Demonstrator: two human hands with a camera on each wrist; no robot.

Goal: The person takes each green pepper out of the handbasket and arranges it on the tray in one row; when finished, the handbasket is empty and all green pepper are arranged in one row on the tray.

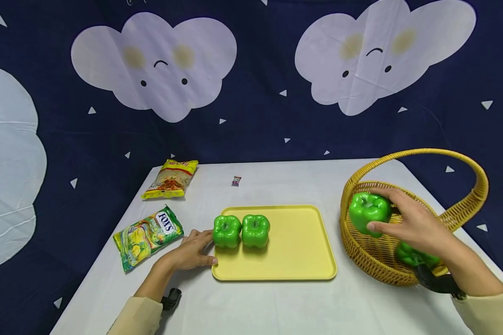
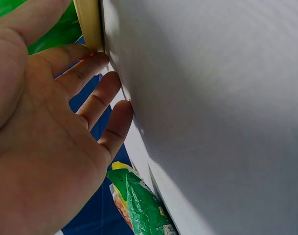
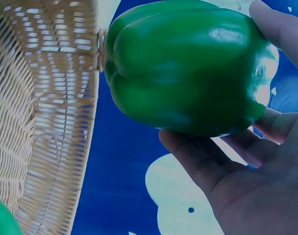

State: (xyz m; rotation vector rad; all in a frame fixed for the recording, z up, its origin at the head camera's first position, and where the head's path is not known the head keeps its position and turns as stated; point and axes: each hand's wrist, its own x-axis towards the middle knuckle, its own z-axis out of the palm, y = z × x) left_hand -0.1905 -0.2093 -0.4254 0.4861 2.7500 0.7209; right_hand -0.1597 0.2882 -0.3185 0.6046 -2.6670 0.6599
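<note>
My right hand (image 1: 415,221) grips a glossy green bell pepper (image 1: 368,214) over the wicker basket (image 1: 360,260); in the right wrist view thumb and fingers lie on opposite sides of this pepper (image 3: 188,68). Lower in the basket another green pepper (image 1: 411,256) shows, partly covered by the right forearm. Two more peppers, a left one (image 1: 227,231) and a right one (image 1: 255,231), stand side by side on the left part of the yellow tray (image 1: 297,246). At the tray's left edge rests my left hand (image 1: 190,251), its fingers (image 2: 97,100) extended and spread, holding nothing.
A green FOX'S candy bag (image 1: 148,237) lies left of the left hand. Behind it is a yellow snack bag (image 1: 172,179), and a tiny wrapped sweet (image 1: 236,181) lies beyond the tray. The basket's tall handle (image 1: 427,151) arches above the right hand.
</note>
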